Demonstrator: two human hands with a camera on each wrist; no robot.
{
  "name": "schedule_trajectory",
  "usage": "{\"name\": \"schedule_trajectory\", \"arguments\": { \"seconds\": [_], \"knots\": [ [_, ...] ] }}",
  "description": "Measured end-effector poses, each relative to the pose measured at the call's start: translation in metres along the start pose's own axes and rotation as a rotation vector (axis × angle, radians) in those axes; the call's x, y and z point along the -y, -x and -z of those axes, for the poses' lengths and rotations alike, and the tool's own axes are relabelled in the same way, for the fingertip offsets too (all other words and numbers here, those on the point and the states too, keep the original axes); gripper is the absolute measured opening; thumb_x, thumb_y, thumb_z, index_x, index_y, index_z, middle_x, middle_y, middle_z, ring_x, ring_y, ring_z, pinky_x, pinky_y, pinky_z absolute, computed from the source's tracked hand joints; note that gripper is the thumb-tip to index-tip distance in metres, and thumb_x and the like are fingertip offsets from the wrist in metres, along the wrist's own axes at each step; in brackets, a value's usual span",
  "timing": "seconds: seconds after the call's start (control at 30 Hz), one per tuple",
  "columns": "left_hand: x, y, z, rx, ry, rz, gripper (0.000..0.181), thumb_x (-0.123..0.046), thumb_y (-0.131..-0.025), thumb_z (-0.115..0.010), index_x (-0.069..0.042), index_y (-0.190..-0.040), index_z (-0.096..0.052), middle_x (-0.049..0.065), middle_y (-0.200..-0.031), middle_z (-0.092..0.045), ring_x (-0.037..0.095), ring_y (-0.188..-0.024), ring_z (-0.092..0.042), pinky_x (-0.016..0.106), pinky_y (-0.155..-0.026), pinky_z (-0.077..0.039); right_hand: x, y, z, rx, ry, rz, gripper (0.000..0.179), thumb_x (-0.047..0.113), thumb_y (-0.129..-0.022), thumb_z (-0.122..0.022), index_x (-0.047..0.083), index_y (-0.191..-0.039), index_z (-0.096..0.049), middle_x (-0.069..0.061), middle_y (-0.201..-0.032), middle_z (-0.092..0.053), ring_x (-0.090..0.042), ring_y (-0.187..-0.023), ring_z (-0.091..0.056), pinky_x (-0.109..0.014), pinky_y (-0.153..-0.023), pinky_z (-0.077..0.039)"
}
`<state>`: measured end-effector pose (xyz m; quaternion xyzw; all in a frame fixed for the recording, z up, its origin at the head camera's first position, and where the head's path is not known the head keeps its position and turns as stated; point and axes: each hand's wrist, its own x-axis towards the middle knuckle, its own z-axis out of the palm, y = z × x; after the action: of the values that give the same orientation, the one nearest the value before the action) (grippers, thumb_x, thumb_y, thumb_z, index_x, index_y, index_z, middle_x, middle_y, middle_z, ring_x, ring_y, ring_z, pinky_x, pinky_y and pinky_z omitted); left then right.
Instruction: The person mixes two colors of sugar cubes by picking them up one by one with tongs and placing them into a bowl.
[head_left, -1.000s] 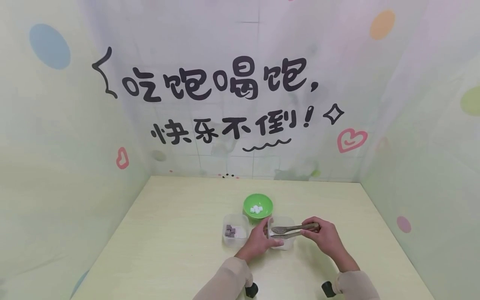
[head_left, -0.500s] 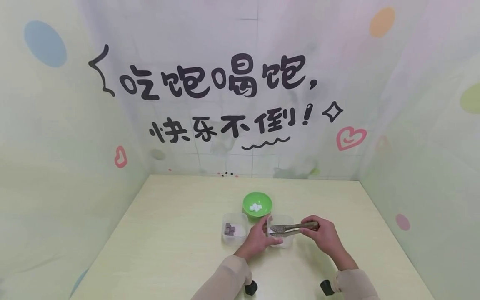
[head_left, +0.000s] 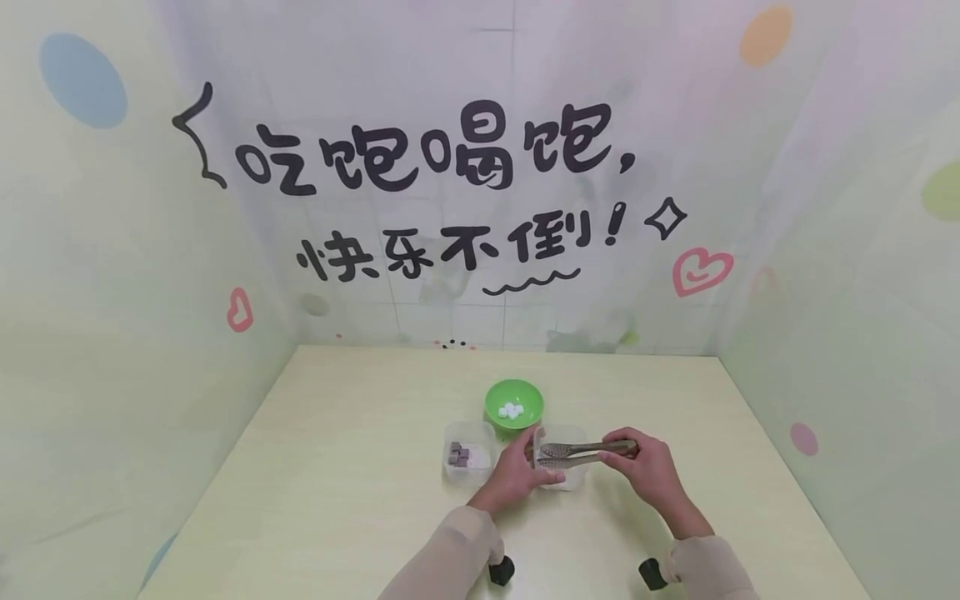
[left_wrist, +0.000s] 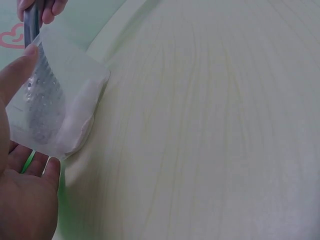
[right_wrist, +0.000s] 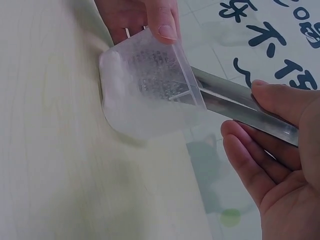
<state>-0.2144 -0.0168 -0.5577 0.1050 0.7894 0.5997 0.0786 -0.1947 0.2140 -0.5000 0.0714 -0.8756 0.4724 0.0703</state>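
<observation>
My left hand [head_left: 517, 475] grips a clear plastic container [right_wrist: 145, 122], its thumb at the near side and its fingers round the far side. White stuff [left_wrist: 80, 112] shows through the wall near the container's base. In my right hand [head_left: 647, 468] is a pair of metal tongs [head_left: 611, 447], pinched between thumb and fingers. The perforated heads of the tongs reach inside the container, one just apart from the other in the head view. What lies between them is blurred by the cloudy plastic.
Just behind the hands stands a green bowl [head_left: 515, 390] with several white pieces [head_left: 510, 411] in it. Left of my left hand is a second clear container [head_left: 461, 479] holding several purple-brown cubes [head_left: 459, 457]. Printed walls surround the pale wooden table [head_left: 337, 467].
Inside the container the tongs' heads have shifted slightly. Both hands keep their holds and stay nearly in place, while the whole head view drifts a little upward.
</observation>
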Motion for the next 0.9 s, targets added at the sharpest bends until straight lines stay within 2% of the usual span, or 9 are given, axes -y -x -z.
{"name": "schedule_trajectory", "arguments": {
  "seconds": [0.27, 0.5, 0.73, 0.9],
  "knots": [
    [0.002, -0.002, 0.000, 0.003, 0.001, -0.002, 0.096, -0.026, -0.071, -0.087, -0.007, -0.149, -0.035, 0.011, -0.141, -0.049, 0.029, -0.122, -0.053, 0.039, -0.102, -0.046, 0.004, 0.000, -0.004, -0.021, 0.013, 0.025, 0.021, 0.009, -0.080, -0.080, 0.004, -0.098, -0.069, -0.006, -0.086, -0.071, -0.014, -0.070, -0.064, -0.023, -0.057, -0.053],
    [-0.001, -0.001, 0.000, -0.006, -0.017, 0.000, 0.095, -0.026, -0.072, -0.087, -0.007, -0.149, -0.035, 0.011, -0.142, -0.048, 0.028, -0.123, -0.051, 0.038, -0.103, -0.044, 0.007, 0.002, -0.003, -0.056, 0.112, 0.101, 0.022, 0.008, -0.078, -0.081, 0.006, -0.098, -0.069, -0.003, -0.086, -0.072, -0.015, -0.074, -0.065, -0.024, -0.060, -0.054],
    [-0.002, -0.001, 0.000, -0.010, -0.024, 0.004, 0.094, -0.025, -0.072, -0.087, -0.006, -0.149, -0.035, 0.012, -0.143, -0.048, 0.027, -0.122, -0.051, 0.040, -0.103, -0.044, 0.005, 0.001, -0.009, -0.021, 0.135, 0.061, 0.024, 0.009, -0.080, -0.080, 0.006, -0.101, -0.069, -0.003, -0.089, -0.072, -0.016, -0.077, -0.065, -0.026, -0.064, -0.055],
    [-0.001, -0.001, 0.000, -0.007, -0.034, 0.004, 0.094, -0.026, -0.073, -0.087, -0.008, -0.150, -0.035, 0.011, -0.143, -0.047, 0.027, -0.122, -0.051, 0.041, -0.103, -0.044, 0.005, 0.001, -0.012, -0.030, 0.139, 0.038, 0.022, 0.008, -0.080, -0.079, 0.006, -0.099, -0.069, -0.005, -0.089, -0.072, -0.017, -0.077, -0.065, -0.027, -0.064, -0.055]
  ]
}}
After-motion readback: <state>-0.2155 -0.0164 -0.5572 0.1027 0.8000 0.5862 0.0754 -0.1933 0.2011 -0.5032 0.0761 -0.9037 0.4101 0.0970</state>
